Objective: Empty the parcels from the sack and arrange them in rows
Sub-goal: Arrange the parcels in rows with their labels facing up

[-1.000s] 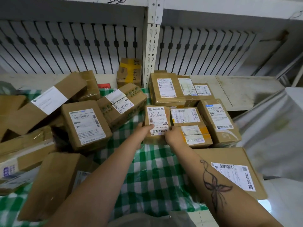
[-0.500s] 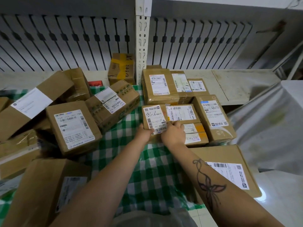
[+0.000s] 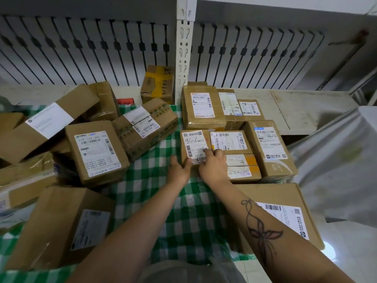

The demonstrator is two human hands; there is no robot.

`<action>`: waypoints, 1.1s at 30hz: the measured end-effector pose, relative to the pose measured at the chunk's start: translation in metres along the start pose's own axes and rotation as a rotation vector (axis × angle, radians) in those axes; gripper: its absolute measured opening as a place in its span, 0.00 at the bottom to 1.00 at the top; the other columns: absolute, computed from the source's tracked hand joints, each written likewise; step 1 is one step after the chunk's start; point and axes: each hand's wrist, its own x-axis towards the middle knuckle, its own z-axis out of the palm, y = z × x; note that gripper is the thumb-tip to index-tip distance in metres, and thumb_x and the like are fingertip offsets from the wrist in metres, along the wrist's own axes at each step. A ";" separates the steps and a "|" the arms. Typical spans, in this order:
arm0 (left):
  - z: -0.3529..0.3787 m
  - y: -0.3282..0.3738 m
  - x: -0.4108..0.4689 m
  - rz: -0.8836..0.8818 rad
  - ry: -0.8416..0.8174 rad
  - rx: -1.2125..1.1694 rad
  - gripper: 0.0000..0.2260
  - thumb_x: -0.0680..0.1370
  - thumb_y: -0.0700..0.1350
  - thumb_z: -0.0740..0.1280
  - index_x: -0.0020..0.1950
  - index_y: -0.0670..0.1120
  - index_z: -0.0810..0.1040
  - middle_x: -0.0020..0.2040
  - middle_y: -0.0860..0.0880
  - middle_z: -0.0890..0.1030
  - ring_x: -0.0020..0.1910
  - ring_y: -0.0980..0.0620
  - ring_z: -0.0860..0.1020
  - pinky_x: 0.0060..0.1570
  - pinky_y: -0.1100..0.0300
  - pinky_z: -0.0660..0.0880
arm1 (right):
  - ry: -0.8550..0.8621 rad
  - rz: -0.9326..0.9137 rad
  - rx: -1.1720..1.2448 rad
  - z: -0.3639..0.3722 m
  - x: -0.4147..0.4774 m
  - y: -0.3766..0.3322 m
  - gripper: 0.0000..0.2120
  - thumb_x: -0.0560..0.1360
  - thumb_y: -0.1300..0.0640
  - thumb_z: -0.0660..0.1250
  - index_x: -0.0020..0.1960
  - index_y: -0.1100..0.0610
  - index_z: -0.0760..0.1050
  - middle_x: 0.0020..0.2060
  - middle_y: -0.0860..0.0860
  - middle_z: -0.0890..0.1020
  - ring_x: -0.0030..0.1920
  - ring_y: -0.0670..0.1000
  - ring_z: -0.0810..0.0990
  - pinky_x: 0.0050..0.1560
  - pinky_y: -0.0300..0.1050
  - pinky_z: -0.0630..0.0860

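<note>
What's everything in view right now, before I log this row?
small parcel: one, brown with white label, left end of the second row.
rowed parcels: about seven more, brown, right of centre.
loose parcels: at least seven, brown, heaped at left.
taped box: one, brown with yellow tape, at the back.
checked sack: one, green and white, spread under the loose parcels.
shelf upright: one, white, back centre.
plastic sheet: one, pale grey, far right.
left hand: grips the small parcel's near-left corner.
right hand: rests on its top.
</note>
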 end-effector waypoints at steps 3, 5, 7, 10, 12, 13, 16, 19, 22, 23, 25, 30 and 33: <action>-0.005 -0.003 -0.014 0.096 0.047 0.008 0.31 0.80 0.50 0.61 0.77 0.44 0.49 0.74 0.40 0.61 0.70 0.42 0.65 0.63 0.52 0.67 | -0.041 -0.060 0.065 0.000 -0.004 -0.004 0.21 0.78 0.59 0.58 0.71 0.56 0.65 0.67 0.58 0.67 0.67 0.58 0.64 0.67 0.48 0.62; -0.010 -0.005 -0.024 0.187 0.088 0.013 0.27 0.80 0.47 0.61 0.76 0.44 0.54 0.72 0.41 0.64 0.70 0.44 0.65 0.62 0.55 0.67 | -0.067 -0.098 0.154 0.002 -0.008 -0.010 0.19 0.78 0.59 0.60 0.69 0.57 0.69 0.66 0.57 0.70 0.66 0.57 0.68 0.66 0.45 0.65; -0.018 -0.009 -0.034 0.278 0.125 0.031 0.24 0.79 0.44 0.62 0.74 0.43 0.60 0.70 0.43 0.68 0.68 0.46 0.68 0.62 0.57 0.67 | -0.093 -0.126 0.243 0.003 -0.014 -0.015 0.18 0.78 0.59 0.60 0.68 0.58 0.71 0.64 0.57 0.74 0.63 0.55 0.73 0.61 0.42 0.69; -0.033 -0.017 -0.046 0.345 0.160 0.031 0.21 0.79 0.42 0.62 0.72 0.45 0.64 0.67 0.45 0.72 0.65 0.49 0.72 0.63 0.57 0.68 | -0.137 -0.172 0.294 0.003 -0.024 -0.024 0.16 0.79 0.60 0.59 0.65 0.58 0.73 0.60 0.56 0.78 0.59 0.54 0.77 0.58 0.43 0.72; -0.044 -0.022 -0.054 0.388 0.209 0.040 0.20 0.79 0.42 0.62 0.71 0.46 0.66 0.66 0.46 0.74 0.64 0.50 0.73 0.63 0.57 0.70 | -0.170 -0.190 0.321 0.004 -0.031 -0.029 0.16 0.79 0.61 0.59 0.66 0.58 0.72 0.59 0.57 0.79 0.59 0.55 0.77 0.60 0.46 0.73; -0.050 -0.025 -0.058 0.407 0.239 0.046 0.19 0.79 0.42 0.62 0.70 0.46 0.67 0.65 0.46 0.75 0.63 0.50 0.74 0.63 0.57 0.70 | -0.181 -0.204 0.324 0.006 -0.036 -0.033 0.17 0.78 0.61 0.59 0.66 0.59 0.71 0.60 0.57 0.78 0.60 0.55 0.77 0.61 0.47 0.73; -0.068 -0.034 -0.069 0.454 0.310 0.080 0.15 0.79 0.41 0.62 0.66 0.45 0.72 0.62 0.47 0.77 0.61 0.51 0.75 0.61 0.60 0.71 | -0.219 -0.244 0.346 0.011 -0.048 -0.044 0.17 0.79 0.61 0.60 0.66 0.60 0.71 0.62 0.57 0.77 0.61 0.55 0.77 0.62 0.46 0.72; -0.086 -0.045 -0.083 0.504 0.394 0.124 0.11 0.79 0.42 0.62 0.61 0.44 0.76 0.58 0.47 0.78 0.58 0.51 0.76 0.55 0.63 0.69 | -0.287 -0.255 0.417 0.018 -0.062 -0.061 0.14 0.78 0.62 0.60 0.63 0.62 0.74 0.58 0.57 0.79 0.55 0.56 0.80 0.58 0.49 0.76; -0.103 -0.056 -0.095 0.515 0.507 0.178 0.11 0.78 0.41 0.63 0.60 0.42 0.77 0.57 0.46 0.79 0.57 0.49 0.76 0.54 0.62 0.69 | -0.337 -0.290 0.450 0.028 -0.074 -0.080 0.13 0.77 0.62 0.62 0.60 0.62 0.77 0.56 0.59 0.81 0.54 0.56 0.79 0.61 0.52 0.75; -0.108 -0.058 -0.098 0.510 0.538 0.206 0.11 0.78 0.41 0.63 0.60 0.42 0.78 0.56 0.45 0.80 0.56 0.48 0.77 0.54 0.61 0.69 | -0.355 -0.293 0.459 0.030 -0.077 -0.086 0.13 0.77 0.61 0.62 0.59 0.62 0.77 0.55 0.59 0.81 0.54 0.56 0.79 0.61 0.53 0.75; -0.119 -0.065 -0.104 0.489 0.618 0.281 0.11 0.77 0.41 0.64 0.58 0.42 0.79 0.54 0.45 0.81 0.55 0.46 0.77 0.53 0.58 0.70 | -0.400 -0.288 0.486 0.037 -0.085 -0.100 0.12 0.76 0.61 0.63 0.57 0.62 0.78 0.53 0.60 0.82 0.53 0.57 0.80 0.59 0.55 0.76; -0.152 -0.082 -0.115 0.443 0.832 0.473 0.11 0.74 0.43 0.66 0.55 0.44 0.80 0.54 0.45 0.81 0.53 0.44 0.74 0.50 0.53 0.69 | -0.507 -0.288 0.561 0.043 -0.099 -0.131 0.11 0.77 0.64 0.62 0.58 0.62 0.76 0.53 0.57 0.81 0.42 0.49 0.79 0.43 0.37 0.76; -0.173 -0.089 -0.121 0.292 0.862 0.550 0.17 0.75 0.51 0.65 0.63 0.50 0.75 0.65 0.48 0.74 0.64 0.45 0.69 0.60 0.51 0.65 | -0.502 -0.328 0.567 0.045 -0.103 -0.145 0.11 0.77 0.64 0.61 0.58 0.62 0.77 0.52 0.56 0.81 0.37 0.43 0.75 0.34 0.31 0.70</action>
